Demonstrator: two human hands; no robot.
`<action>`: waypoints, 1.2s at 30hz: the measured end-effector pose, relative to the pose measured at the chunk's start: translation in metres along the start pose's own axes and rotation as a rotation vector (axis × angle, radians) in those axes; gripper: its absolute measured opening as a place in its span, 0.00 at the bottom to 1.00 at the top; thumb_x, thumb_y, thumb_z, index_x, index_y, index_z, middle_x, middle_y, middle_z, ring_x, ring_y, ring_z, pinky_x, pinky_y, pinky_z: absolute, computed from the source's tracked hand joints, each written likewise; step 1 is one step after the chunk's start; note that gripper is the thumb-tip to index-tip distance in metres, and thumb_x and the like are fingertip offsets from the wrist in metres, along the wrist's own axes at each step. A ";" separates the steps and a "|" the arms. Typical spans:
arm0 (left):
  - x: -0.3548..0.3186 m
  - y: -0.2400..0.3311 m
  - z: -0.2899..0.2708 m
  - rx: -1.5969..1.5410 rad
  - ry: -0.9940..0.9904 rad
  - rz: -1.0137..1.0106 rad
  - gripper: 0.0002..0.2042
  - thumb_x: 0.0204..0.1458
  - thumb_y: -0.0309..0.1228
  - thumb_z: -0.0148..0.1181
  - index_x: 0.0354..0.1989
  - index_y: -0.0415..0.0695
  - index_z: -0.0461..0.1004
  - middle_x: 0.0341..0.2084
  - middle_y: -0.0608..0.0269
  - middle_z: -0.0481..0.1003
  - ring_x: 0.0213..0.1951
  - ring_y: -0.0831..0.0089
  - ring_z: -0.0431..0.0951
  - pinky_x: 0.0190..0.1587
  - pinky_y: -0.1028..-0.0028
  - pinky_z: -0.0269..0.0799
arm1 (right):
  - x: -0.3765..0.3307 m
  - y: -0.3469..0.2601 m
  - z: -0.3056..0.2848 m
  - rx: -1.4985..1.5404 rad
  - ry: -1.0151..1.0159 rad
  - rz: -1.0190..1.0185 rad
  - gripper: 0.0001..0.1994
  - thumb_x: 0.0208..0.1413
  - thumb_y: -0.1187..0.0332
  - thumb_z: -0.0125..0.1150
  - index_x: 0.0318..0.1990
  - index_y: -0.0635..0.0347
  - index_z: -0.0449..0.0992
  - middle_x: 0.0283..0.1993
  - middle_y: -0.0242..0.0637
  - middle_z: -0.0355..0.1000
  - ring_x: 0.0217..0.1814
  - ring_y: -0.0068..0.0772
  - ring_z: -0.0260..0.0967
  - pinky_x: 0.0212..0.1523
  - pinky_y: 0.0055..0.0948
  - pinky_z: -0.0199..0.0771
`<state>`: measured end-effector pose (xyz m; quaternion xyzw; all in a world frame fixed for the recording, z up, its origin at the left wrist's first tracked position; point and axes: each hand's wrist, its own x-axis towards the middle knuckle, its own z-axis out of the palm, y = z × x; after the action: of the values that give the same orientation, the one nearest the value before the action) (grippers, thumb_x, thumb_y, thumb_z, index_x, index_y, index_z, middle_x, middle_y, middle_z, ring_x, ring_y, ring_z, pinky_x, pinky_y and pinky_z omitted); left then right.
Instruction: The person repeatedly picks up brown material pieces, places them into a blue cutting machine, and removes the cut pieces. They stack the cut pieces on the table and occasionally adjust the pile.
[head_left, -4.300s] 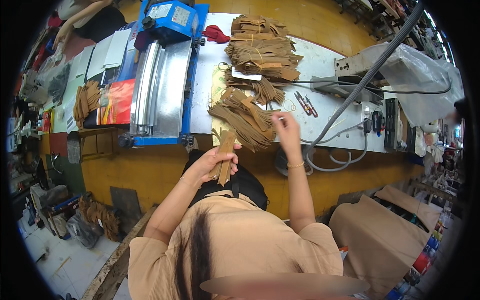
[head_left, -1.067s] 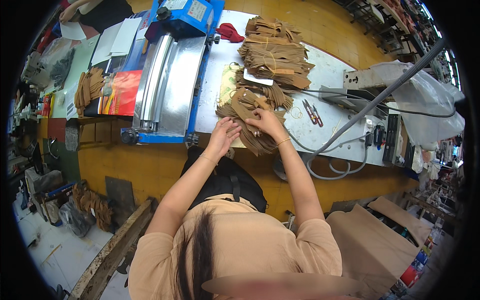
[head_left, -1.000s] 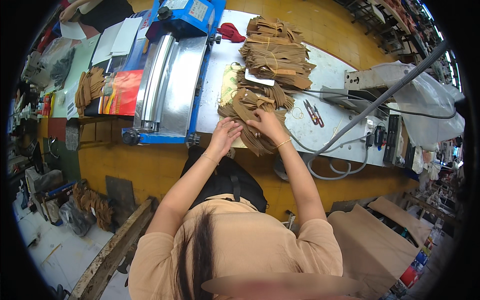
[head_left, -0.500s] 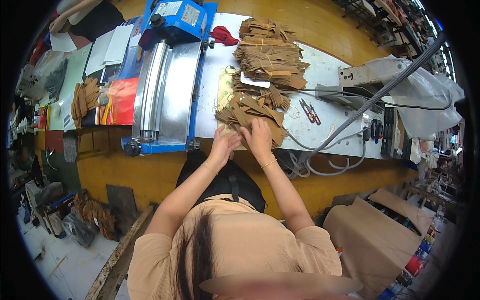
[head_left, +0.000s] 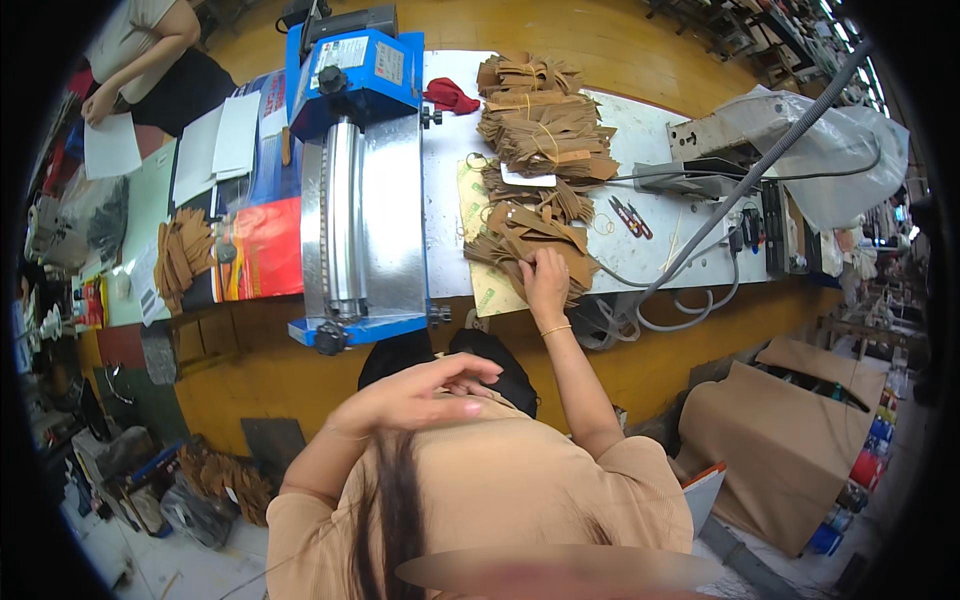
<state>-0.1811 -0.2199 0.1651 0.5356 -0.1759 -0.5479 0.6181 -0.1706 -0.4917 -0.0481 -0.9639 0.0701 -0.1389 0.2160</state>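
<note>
– Yellow tiled floor [head_left: 625, 30] shows beyond a white worktable [head_left: 450, 205] in the head view. Where are the brown strips [head_left: 522, 238]?

– They're in a loose, fanned pile by the table's front edge, between one and two o'clock from the middle of the view, partly over a yellowish patterned sheet [head_left: 490, 290]. From that pile, banded brown bundles [head_left: 545, 128] lie at twelve, a red cloth [head_left: 450, 96] at eleven, red-handled snips [head_left: 634, 219] between two and three.

– And the blue machine [head_left: 370, 190] with the metal roller?

– Between nine and ten. Farther off, at ten, another person's hand [head_left: 98, 103] touches a white sheet [head_left: 113, 150].

– What about the right hand [head_left: 547, 283]?

– It's on the pile, fingers bent against the strips; I can't tell whether it pinches one.

– The left hand [head_left: 420, 395]?

– Seven o'clock from the pile, before the tan shirt [head_left: 480, 470], released, fingers loosely curved.
</note>
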 end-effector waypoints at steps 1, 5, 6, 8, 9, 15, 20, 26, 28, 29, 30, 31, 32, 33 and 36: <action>-0.020 0.011 -0.012 -0.001 0.000 0.079 0.22 0.57 0.32 0.59 0.58 0.38 0.65 0.53 0.54 0.68 0.54 0.69 0.71 0.55 0.72 0.66 | 0.000 -0.005 -0.003 -0.008 0.009 0.013 0.10 0.45 0.70 0.67 0.31 0.56 0.70 0.32 0.36 0.68 0.38 0.44 0.66 0.40 0.41 0.64; -0.093 0.031 -0.081 -0.170 0.095 0.374 0.19 0.54 0.34 0.61 0.51 0.35 0.71 0.49 0.51 0.72 0.47 0.65 0.76 0.51 0.70 0.70 | 0.013 -0.037 -0.020 0.255 -0.014 0.240 0.07 0.49 0.73 0.65 0.34 0.61 0.72 0.32 0.38 0.71 0.34 0.39 0.71 0.37 0.35 0.69; -0.103 0.026 -0.101 -0.194 0.183 0.471 0.17 0.55 0.35 0.60 0.48 0.35 0.72 0.44 0.49 0.74 0.42 0.65 0.78 0.47 0.70 0.72 | 0.015 -0.049 -0.026 0.392 -0.031 0.354 0.07 0.50 0.74 0.64 0.35 0.63 0.73 0.33 0.38 0.72 0.33 0.35 0.73 0.35 0.33 0.71; -0.111 0.009 -0.147 -0.170 0.489 0.431 0.15 0.59 0.37 0.56 0.43 0.35 0.72 0.37 0.54 0.76 0.36 0.72 0.78 0.42 0.73 0.73 | 0.026 -0.080 -0.031 0.642 -0.025 0.312 0.07 0.54 0.75 0.61 0.39 0.67 0.76 0.32 0.36 0.72 0.28 0.24 0.73 0.30 0.25 0.71; -0.106 -0.003 -0.171 -0.189 0.645 0.385 0.13 0.60 0.35 0.54 0.42 0.35 0.73 0.37 0.56 0.77 0.35 0.74 0.77 0.40 0.75 0.72 | 0.030 -0.096 -0.033 0.658 -0.117 0.297 0.07 0.55 0.75 0.60 0.40 0.67 0.76 0.32 0.36 0.72 0.27 0.24 0.73 0.29 0.25 0.71; -0.055 -0.092 -0.245 -0.122 0.852 0.039 0.13 0.59 0.36 0.55 0.45 0.40 0.76 0.37 0.64 0.77 0.34 0.79 0.73 0.35 0.80 0.67 | 0.067 -0.179 -0.006 0.478 -0.463 0.138 0.08 0.51 0.68 0.64 0.36 0.62 0.82 0.30 0.41 0.77 0.27 0.34 0.75 0.32 0.29 0.72; -0.033 -0.120 -0.245 -0.116 0.923 -0.018 0.13 0.59 0.37 0.55 0.46 0.42 0.77 0.37 0.69 0.76 0.32 0.82 0.68 0.33 0.81 0.63 | 0.091 -0.201 0.018 0.280 -0.533 0.035 0.07 0.46 0.65 0.67 0.30 0.58 0.83 0.27 0.41 0.78 0.30 0.40 0.76 0.37 0.34 0.74; -0.032 -0.113 -0.242 -0.087 0.918 -0.018 0.14 0.60 0.39 0.52 0.44 0.44 0.79 0.35 0.72 0.75 0.32 0.82 0.65 0.34 0.80 0.60 | 0.107 -0.214 0.025 0.320 -0.691 0.073 0.07 0.45 0.66 0.67 0.28 0.60 0.82 0.25 0.40 0.78 0.28 0.36 0.76 0.34 0.31 0.74; -0.032 -0.109 -0.242 -0.076 0.917 -0.038 0.14 0.60 0.40 0.51 0.43 0.45 0.79 0.34 0.72 0.75 0.32 0.82 0.64 0.34 0.79 0.59 | 0.110 -0.216 0.026 0.376 -0.744 0.099 0.07 0.45 0.67 0.68 0.28 0.62 0.82 0.24 0.40 0.77 0.27 0.35 0.76 0.33 0.30 0.74; -0.031 -0.107 -0.242 -0.073 0.917 -0.049 0.15 0.60 0.41 0.51 0.43 0.45 0.79 0.34 0.72 0.75 0.32 0.81 0.63 0.33 0.79 0.59 | 0.111 -0.217 0.026 0.369 -0.746 0.088 0.07 0.45 0.67 0.67 0.28 0.63 0.82 0.24 0.40 0.77 0.27 0.34 0.76 0.33 0.29 0.74; -0.031 -0.104 -0.242 -0.068 0.917 -0.060 0.16 0.60 0.42 0.51 0.43 0.46 0.79 0.34 0.72 0.75 0.32 0.81 0.63 0.33 0.79 0.59 | 0.112 -0.217 0.026 0.372 -0.750 0.083 0.07 0.45 0.68 0.67 0.28 0.63 0.81 0.23 0.40 0.77 0.27 0.34 0.76 0.33 0.29 0.74; -0.031 -0.102 -0.243 -0.072 0.916 -0.095 0.16 0.60 0.43 0.52 0.43 0.44 0.79 0.35 0.69 0.76 0.33 0.79 0.64 0.37 0.78 0.60 | 0.112 -0.216 0.026 0.391 -0.760 0.093 0.07 0.45 0.69 0.67 0.28 0.64 0.81 0.23 0.41 0.77 0.26 0.33 0.76 0.32 0.29 0.74; -0.030 -0.100 -0.244 -0.075 0.913 -0.130 0.17 0.60 0.43 0.52 0.43 0.42 0.79 0.37 0.67 0.76 0.35 0.77 0.65 0.41 0.77 0.62 | 0.112 -0.216 0.027 0.383 -0.733 0.054 0.07 0.45 0.69 0.67 0.29 0.64 0.81 0.24 0.41 0.77 0.27 0.34 0.76 0.33 0.29 0.74; -0.029 -0.098 -0.244 -0.062 0.912 -0.161 0.18 0.60 0.43 0.53 0.43 0.40 0.78 0.39 0.64 0.77 0.36 0.75 0.66 0.44 0.76 0.63 | 0.110 -0.214 0.027 0.390 -0.712 0.030 0.07 0.45 0.70 0.67 0.29 0.64 0.81 0.24 0.41 0.77 0.27 0.34 0.76 0.33 0.30 0.74; -0.029 -0.098 -0.246 -0.028 0.902 -0.162 0.18 0.60 0.45 0.53 0.39 0.41 0.79 0.34 0.65 0.77 0.35 0.76 0.66 0.42 0.75 0.63 | 0.105 -0.211 0.027 0.414 -0.667 0.014 0.08 0.45 0.71 0.66 0.33 0.64 0.80 0.26 0.42 0.78 0.28 0.35 0.77 0.34 0.30 0.74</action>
<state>-0.0403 -0.0625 0.0024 0.7241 0.1609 -0.3090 0.5952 -0.0469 -0.3120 0.0458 -0.8917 -0.0270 0.1722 0.4178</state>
